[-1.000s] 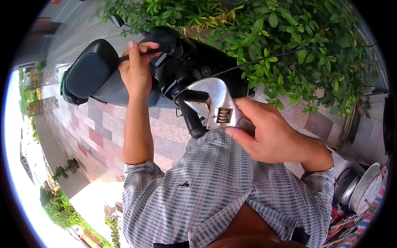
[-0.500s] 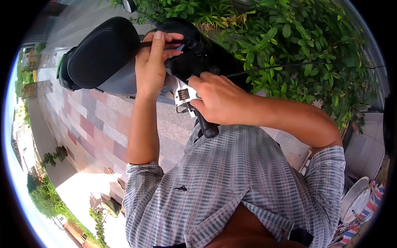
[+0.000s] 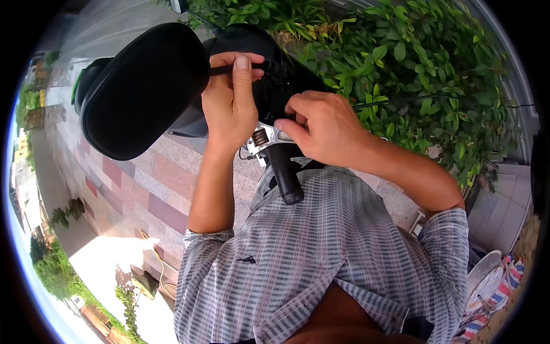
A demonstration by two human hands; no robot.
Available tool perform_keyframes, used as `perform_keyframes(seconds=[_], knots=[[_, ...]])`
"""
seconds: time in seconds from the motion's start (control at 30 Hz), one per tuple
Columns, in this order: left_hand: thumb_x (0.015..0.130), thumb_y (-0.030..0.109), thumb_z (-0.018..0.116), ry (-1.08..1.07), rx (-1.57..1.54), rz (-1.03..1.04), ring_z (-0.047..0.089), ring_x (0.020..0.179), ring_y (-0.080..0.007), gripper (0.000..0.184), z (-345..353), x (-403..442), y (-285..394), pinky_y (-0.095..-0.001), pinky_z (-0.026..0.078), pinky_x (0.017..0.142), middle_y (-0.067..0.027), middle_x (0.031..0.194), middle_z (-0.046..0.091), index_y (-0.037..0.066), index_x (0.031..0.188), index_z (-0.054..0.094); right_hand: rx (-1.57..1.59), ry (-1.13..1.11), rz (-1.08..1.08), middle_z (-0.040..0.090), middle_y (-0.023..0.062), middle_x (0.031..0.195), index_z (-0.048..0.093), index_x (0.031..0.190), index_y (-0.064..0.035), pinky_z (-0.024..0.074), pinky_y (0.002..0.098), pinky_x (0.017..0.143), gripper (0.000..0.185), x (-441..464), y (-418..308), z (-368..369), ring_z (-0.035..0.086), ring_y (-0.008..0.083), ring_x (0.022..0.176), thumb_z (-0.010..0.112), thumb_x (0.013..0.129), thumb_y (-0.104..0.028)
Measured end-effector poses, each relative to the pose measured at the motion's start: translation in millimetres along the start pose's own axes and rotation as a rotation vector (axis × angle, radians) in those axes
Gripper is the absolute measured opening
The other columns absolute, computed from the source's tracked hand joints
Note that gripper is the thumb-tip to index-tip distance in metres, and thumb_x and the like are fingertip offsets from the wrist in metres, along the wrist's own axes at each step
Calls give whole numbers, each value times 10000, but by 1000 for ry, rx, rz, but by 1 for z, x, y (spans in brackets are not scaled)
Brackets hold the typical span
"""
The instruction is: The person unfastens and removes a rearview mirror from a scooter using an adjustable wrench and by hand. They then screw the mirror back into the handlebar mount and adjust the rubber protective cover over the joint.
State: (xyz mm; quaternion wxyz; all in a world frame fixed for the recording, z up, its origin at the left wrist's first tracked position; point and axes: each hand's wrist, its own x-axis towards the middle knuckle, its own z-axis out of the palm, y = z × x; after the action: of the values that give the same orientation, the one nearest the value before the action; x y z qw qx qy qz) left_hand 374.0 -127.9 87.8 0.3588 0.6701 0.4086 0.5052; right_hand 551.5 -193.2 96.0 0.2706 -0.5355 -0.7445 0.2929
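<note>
My left hand [image 3: 232, 112] is closed around the thin black stem [image 3: 222, 70] of a scooter's rear-view mirror [image 3: 146, 89], its thumb pointing up. The mirror's broad dark face hangs to the left of that hand. My right hand [image 3: 326, 126] is curled at the silver brake lever bracket [image 3: 274, 135], with the thumb pressed on the metal and the fingertips partly hidden against the dark housing. Below the bracket, a coiled spring [image 3: 260, 137] shows beside the black handlebar grip [image 3: 285, 178], which points towards my body.
Leafy bushes [image 3: 412, 74] grow close on the right, with a thin black cable [image 3: 395, 103] running across them. A second mirror [image 3: 179, 6] stands at the top. Paving tiles [image 3: 166, 172] lie at left, and a round metal pan [image 3: 487, 275] is at lower right.
The mirror and my left hand have shifted right, and the mirror looks larger. My right hand has moved slightly right, its thumb now on the bracket, and more of the handlebar grip shows.
</note>
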Motion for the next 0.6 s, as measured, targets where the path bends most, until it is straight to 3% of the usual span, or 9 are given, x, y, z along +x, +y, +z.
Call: perform_keyframes(seconds=[0.1,0.17,0.27,0.37,0.6], knots=[[1106,191,486,34,-3,29,699,842,-178,271,0,0,-4,-296,566,797,-172,1038,716,-70,1072,551,233,50,255,715,196,769,694,886,58,539,439,661,256,26,18,-2,709,346,712,818,810,-152],[1102,180,498,32,-13,21,694,831,-162,269,6,-3,-2,-276,559,774,-151,1018,707,-78,1068,565,238,93,212,713,154,723,694,883,62,529,377,597,271,33,41,4,695,240,630,854,801,-142],[1101,188,503,40,-78,-19,690,828,-156,284,7,0,0,-270,553,769,-144,1002,704,-81,1053,580,561,-23,337,678,93,659,690,869,61,491,313,508,269,43,47,6,623,139,535,865,810,-134],[1103,207,501,52,-102,-52,690,829,-157,307,4,1,1,-276,550,776,-148,1001,708,-81,1040,589,571,-94,385,699,63,718,692,940,32,430,237,455,200,48,58,8,581,77,534,826,861,-95],[1105,216,498,45,-127,-84,689,828,-156,315,1,3,3,-274,544,769,-147,993,716,-78,1038,589,525,-67,283,642,59,616,684,833,40,430,281,456,196,55,69,13,562,94,490,806,871,-110]])
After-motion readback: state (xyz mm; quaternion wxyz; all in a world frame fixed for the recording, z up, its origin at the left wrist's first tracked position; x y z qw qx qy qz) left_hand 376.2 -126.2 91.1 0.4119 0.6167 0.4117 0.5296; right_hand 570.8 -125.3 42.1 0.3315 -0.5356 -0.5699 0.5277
